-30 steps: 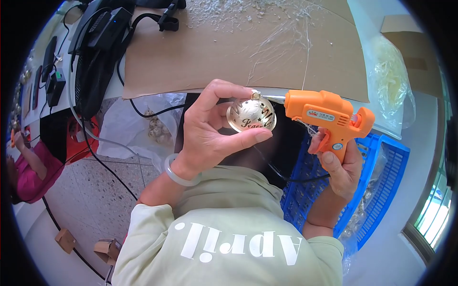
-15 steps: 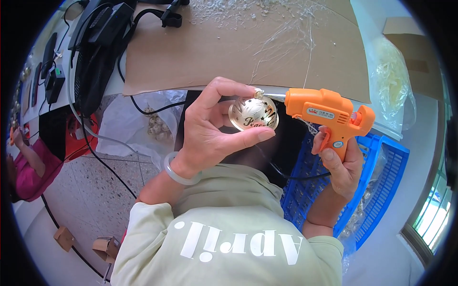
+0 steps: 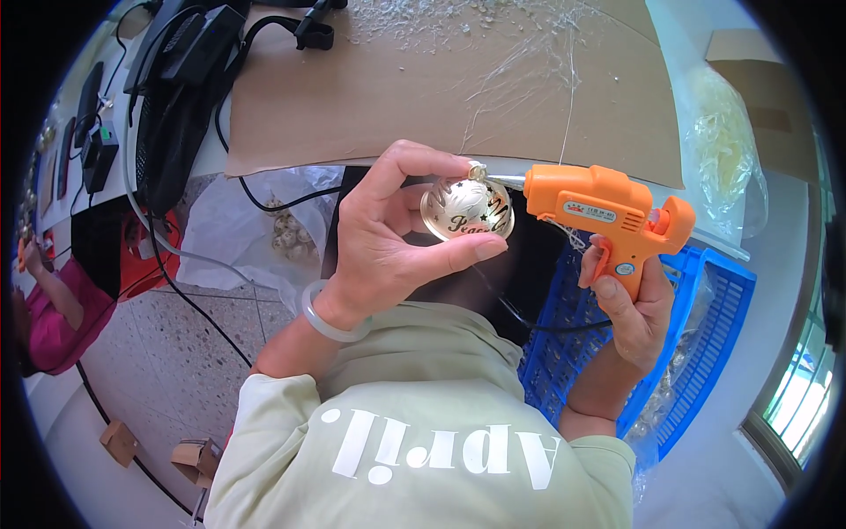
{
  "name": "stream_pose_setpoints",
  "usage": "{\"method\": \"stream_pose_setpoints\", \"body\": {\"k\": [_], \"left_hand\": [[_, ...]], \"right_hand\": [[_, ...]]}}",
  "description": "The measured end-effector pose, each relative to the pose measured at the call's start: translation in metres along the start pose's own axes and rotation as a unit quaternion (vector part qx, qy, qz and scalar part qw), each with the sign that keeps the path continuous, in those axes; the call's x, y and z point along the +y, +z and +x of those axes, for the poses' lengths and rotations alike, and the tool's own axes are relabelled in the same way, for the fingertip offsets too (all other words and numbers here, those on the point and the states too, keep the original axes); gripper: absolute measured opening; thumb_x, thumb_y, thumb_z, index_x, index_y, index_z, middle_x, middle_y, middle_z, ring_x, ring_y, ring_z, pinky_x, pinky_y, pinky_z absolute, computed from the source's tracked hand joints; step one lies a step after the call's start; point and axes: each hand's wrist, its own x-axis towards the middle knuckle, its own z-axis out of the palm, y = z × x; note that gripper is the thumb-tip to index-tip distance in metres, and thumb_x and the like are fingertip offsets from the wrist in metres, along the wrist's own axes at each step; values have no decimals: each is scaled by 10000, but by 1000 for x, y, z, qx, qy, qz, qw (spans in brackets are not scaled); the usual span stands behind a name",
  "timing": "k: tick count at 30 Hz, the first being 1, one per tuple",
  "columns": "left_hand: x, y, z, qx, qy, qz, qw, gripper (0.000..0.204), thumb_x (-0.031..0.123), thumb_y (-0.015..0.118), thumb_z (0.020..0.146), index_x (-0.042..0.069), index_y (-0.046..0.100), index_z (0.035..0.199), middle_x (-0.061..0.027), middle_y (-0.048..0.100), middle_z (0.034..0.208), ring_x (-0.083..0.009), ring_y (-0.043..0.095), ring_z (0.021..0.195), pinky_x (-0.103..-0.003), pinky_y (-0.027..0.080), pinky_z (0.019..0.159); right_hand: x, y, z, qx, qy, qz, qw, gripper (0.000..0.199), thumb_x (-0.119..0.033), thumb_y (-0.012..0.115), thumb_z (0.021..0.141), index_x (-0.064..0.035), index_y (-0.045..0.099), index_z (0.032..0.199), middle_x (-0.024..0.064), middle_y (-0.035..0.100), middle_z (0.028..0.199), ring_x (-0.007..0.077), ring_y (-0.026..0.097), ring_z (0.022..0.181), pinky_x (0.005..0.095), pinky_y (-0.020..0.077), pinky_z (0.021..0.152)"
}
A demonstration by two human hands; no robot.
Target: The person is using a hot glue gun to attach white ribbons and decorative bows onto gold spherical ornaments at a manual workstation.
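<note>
Between thumb and fingers, my left hand [image 3: 383, 225] grips a shiny pale-gold bell ornament [image 3: 467, 210] with dark stars and lettering. A small loop cap [image 3: 477, 170] sits on its top, beside my fingertip. My right hand [image 3: 636, 313] is wrapped round the handle of an orange hot glue gun [image 3: 595, 201], with a finger at its red trigger. The gun's metal nozzle points left and meets the bell at the base of the cap; whether glue is flowing there is too small to tell.
A brown cardboard sheet [image 3: 352, 115] with glue strands covers the table ahead. Blue plastic crates [image 3: 696, 353] holding bagged pieces stand at my right. To the left lie a white bag of ornaments [image 3: 295, 234], black cables and a black bag [image 3: 181, 106]. Another person's sleeve [image 3: 66, 309] shows far left.
The bell has turned very slightly in my left hand. The glue gun stays almost where it was, its nozzle still at the cap.
</note>
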Motion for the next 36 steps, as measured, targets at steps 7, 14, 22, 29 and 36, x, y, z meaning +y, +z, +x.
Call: {"method": "stream_pose_setpoints", "body": {"k": [7, 14, 22, 29, 36], "left_hand": [[0, -4, -1, -2, 13, 9, 1000, 518, -22, 824, 689, -14, 541, 1123, -84, 544, 1097, -194, 642, 1004, -276, 576, 835], [0, -1, 4, -17, 55, 29, 998, 534, -32, 828, 676, 1, 547, 1128, -99, 533, 1110, -189, 620, 1020, -270, 570, 842], [-4, 5, -6, -58, 33, 11, 998, 569, -34, 845, 633, 8, 553, 1119, -107, 543, 1100, -202, 587, 1028, -300, 520, 870], [-4, 6, -6, -34, 12, 34, 999, 550, 3, 840, 628, 12, 554, 1098, -109, 552, 1055, -205, 583, 1011, -319, 494, 885], [-8, 17, -1, -56, 6, 30, 998, 537, 11, 839, 635, 12, 549, 1087, -111, 546, 1060, -201, 581, 1011, -315, 493, 890]], "right_hand": [[-3, 1, -1, 5, -41, -34, 999, 461, -192, 636, 892, 72, 492, 1242, 115, 610, 958, 146, 583, 825, 251, 474, 713], [-8, -34, 43, 132, -33, -20, 990, 443, -243, 590, 942, 70, 503, 1243, 84, 594, 903, 92, 553, 748, 197, 441, 654], [42, -76, 143, 180, 4, -269, 946, 382, -387, 570, 952, -15, 646, 918, 4, 571, 709, 84, 518, 651, 260, 435, 623], [16, -125, 106, 336, -40, -402, 851, 303, -272, 578, 929, 4, 658, 1024, 90, 706, 861, 152, 653, 765, 278, 502, 732], [55, -238, 118, 229, -2, -529, 817, 240, -178, 590, 895, -4, 669, 1040, 118, 710, 940, 175, 660, 821, 298, 518, 759]]}}
